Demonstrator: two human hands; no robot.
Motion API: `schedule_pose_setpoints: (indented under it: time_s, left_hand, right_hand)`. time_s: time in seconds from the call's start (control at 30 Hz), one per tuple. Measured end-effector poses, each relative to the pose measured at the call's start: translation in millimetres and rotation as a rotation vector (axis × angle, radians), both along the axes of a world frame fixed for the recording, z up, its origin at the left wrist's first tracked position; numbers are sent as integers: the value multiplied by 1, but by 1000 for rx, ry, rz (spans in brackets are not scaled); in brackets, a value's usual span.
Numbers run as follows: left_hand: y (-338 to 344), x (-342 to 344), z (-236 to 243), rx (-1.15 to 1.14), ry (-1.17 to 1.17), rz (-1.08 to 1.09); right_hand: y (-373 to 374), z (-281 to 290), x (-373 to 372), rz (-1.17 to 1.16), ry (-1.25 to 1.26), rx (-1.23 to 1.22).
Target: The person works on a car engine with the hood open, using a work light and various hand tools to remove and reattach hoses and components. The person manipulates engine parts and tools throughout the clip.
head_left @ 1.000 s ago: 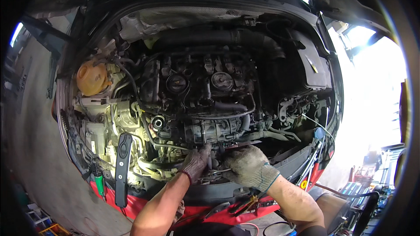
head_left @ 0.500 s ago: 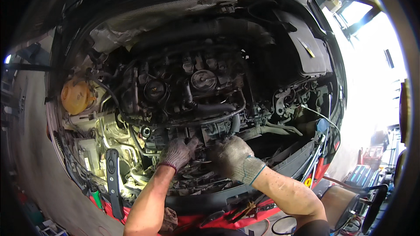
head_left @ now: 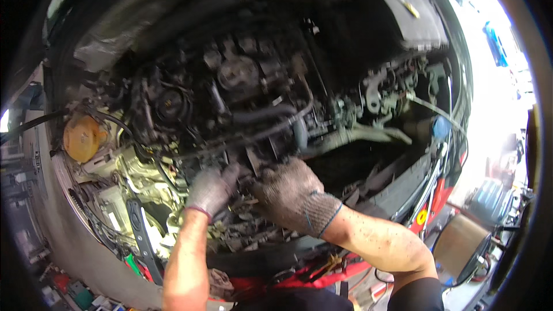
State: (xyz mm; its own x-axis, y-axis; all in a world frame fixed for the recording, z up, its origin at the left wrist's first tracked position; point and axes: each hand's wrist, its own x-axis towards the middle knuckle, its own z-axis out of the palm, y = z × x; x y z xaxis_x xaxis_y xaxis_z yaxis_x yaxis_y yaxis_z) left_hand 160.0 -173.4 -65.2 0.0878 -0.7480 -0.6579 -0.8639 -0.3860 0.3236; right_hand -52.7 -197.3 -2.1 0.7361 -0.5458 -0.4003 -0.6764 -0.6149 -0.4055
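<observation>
Both my hands wear dirty knitted work gloves and reach into the front of a car engine bay, at the lower front of the dark engine (head_left: 236, 89). My left hand (head_left: 210, 190) is beside black plastic parts below a long dark hose or pipe; motion smears its fingers. My right hand (head_left: 296, 198) sits close on its right, back upward, fingers curled down among the parts. What it grips, if anything, is hidden. Just above and between the hands stand black upright ribs (head_left: 253, 161). A bent grey hose (head_left: 300, 133) comes down behind my right hand.
An orange fluid reservoir (head_left: 83, 138) sits at the left. A dark long-handled bar (head_left: 144, 239) leans at the front left, near a green handle (head_left: 132, 264). A blue cap (head_left: 442, 128) is at the right. A red cover (head_left: 253, 283) lines the front edge; a reel (head_left: 462, 247) stands beyond.
The view has shifted and tilted, so the engine appears turned and higher at the right. Both hands stay at the engine's front; my right hand has rolled, with its back more upward.
</observation>
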Motion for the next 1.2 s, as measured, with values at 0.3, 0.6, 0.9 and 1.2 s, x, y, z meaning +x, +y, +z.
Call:
schedule_pose_setpoints:
  time_s: [0.3,0.6,0.9,1.2]
  left_hand:
    - [-2,7,-16,-68,-45,89]
    - [-9,-2,-12,-133,-13,26]
    - [6,13,-20,-42,394,446]
    - [8,40,-48,-246,140,-149]
  right_hand:
    - [24,-6,-51,-592,-339,326]
    - [48,-27,-59,-937,-592,422]
    - [62,-24,-36,-1012,-877,430]
    - [63,-7,2,-1172,-851,733]
